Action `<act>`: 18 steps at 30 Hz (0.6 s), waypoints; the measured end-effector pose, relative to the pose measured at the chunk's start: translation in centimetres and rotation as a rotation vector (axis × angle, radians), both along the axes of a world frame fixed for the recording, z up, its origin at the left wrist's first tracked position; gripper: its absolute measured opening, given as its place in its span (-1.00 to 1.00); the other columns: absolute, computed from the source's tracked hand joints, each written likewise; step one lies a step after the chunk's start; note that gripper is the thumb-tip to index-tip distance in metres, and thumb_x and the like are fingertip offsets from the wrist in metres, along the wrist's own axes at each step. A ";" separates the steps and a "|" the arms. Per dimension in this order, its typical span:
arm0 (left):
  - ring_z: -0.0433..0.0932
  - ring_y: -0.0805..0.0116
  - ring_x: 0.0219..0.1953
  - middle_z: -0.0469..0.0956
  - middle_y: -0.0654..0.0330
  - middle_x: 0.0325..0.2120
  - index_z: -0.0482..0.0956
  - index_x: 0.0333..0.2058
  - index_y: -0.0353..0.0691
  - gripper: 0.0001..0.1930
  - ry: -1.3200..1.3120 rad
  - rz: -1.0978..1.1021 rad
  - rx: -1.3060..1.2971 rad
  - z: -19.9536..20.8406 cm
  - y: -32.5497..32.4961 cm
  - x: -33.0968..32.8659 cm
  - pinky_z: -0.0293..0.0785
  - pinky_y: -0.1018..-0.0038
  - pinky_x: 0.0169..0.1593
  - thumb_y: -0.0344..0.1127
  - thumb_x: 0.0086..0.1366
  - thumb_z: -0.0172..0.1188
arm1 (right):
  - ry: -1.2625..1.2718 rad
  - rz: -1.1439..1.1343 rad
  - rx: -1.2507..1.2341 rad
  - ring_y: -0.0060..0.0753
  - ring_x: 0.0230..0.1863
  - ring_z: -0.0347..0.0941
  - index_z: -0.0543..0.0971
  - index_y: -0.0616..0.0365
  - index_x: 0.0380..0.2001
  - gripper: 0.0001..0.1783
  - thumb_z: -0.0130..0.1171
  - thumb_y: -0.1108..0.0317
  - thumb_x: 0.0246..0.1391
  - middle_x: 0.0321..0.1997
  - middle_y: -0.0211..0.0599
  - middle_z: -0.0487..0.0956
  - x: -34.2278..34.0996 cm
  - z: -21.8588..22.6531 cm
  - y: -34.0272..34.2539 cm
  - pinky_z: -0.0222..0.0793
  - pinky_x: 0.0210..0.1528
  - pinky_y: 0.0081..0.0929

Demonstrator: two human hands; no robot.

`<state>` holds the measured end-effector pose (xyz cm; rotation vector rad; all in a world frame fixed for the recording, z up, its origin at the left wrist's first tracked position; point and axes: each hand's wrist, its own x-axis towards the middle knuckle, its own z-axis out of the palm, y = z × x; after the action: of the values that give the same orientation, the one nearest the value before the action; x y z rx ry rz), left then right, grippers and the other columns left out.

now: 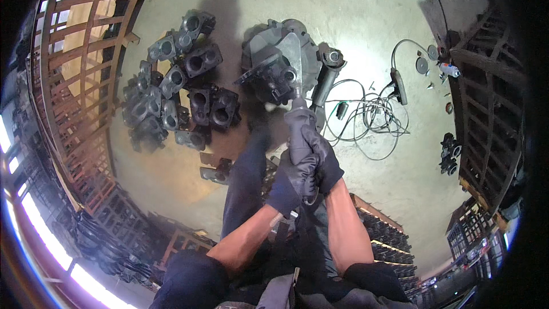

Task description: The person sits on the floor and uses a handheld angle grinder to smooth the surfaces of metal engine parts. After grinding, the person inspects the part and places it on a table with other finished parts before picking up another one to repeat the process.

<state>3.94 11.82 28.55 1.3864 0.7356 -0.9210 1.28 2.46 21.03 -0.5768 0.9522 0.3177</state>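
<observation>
A dark handheld power tool, which looks like a die grinder [299, 127], points away from me with a pale, blurred shaft. My left hand [287, 178] and my right hand [324, 159], both in dark gloves, are closed around its body, the right a little farther forward. Just beyond the tool's front lies a dark metal casting [276, 76] with a round opening. The shaft passes beside or over this casting; whether it touches cannot be made out. The casting rests on a larger round dark block [313, 60].
Several dark castings [172, 80] cluster on the floor at left. A second long dark tool [327, 83] leans right of the block. Tangled cable [372, 117] and a power strip [398, 87] lie at right, near grinding discs [422, 66]. Metal crates [94, 40] [492, 97] stand on both sides.
</observation>
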 end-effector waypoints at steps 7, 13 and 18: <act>0.59 0.41 -0.28 0.57 0.16 -0.23 0.41 0.08 -0.40 -0.58 0.109 0.056 -0.150 -2.3 2.4 4.5 0.60 0.48 -0.24 -0.27 0.35 0.23 | 0.075 -0.116 0.215 -0.43 -0.26 0.58 0.50 0.21 0.06 -0.53 0.01 0.01 0.38 -0.22 -0.29 0.60 5.7 0.8 0.8 0.58 -0.19 -0.46; 0.61 0.37 -0.26 0.57 0.11 -0.19 0.38 0.13 -0.40 -0.52 0.290 0.093 -0.215 -4.4 3.6 6.4 0.62 0.46 -0.19 -0.24 0.35 0.24 | 0.097 -0.144 0.216 -0.41 -0.30 0.58 0.50 0.20 0.05 -0.53 -0.02 0.00 0.39 -0.22 -0.29 0.60 7.3 -1.2 1.1 0.59 -0.24 -0.46; 0.62 0.31 -0.36 0.58 0.10 -0.24 0.44 0.07 -0.39 -0.54 0.333 0.180 -0.250 -5.1 3.4 7.7 0.64 0.41 -0.30 -0.19 0.33 0.24 | 0.051 -0.148 0.156 -0.43 -0.33 0.56 0.50 0.16 0.04 -0.60 0.02 0.08 0.36 -0.24 -0.32 0.58 8.3 -2.5 0.9 0.57 -0.27 -0.47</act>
<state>11.68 15.17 23.43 0.9416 0.9438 -1.0736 9.60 3.38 18.49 -0.3545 1.0039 0.2723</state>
